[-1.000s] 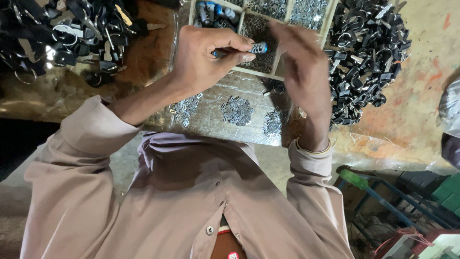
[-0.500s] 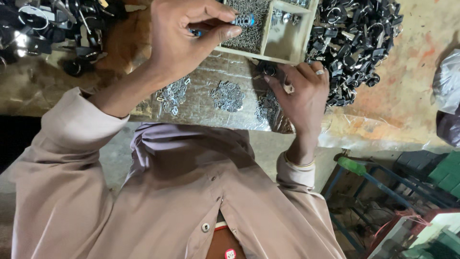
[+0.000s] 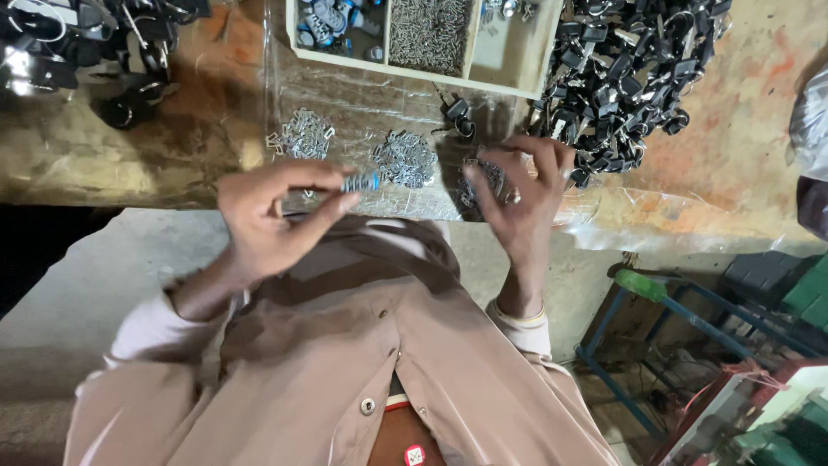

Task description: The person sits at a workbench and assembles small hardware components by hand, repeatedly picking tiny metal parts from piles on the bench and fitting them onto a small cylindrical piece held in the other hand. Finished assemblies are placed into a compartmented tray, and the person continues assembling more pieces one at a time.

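With many black keyring fobs [image 3: 630,69] heaped on the bench, the left hand [image 3: 267,220] pinched a small blue-and-silver metal part [image 3: 362,182] at chest height, while the right hand [image 3: 517,194] grasped a silver ring piece [image 3: 489,177], not yet joined.

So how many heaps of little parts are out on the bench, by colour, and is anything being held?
Silver heaps on the clear sheet: 3
Black heaps: 2
Blue-and-silver part pinched in the left hand: 1
Total: 6
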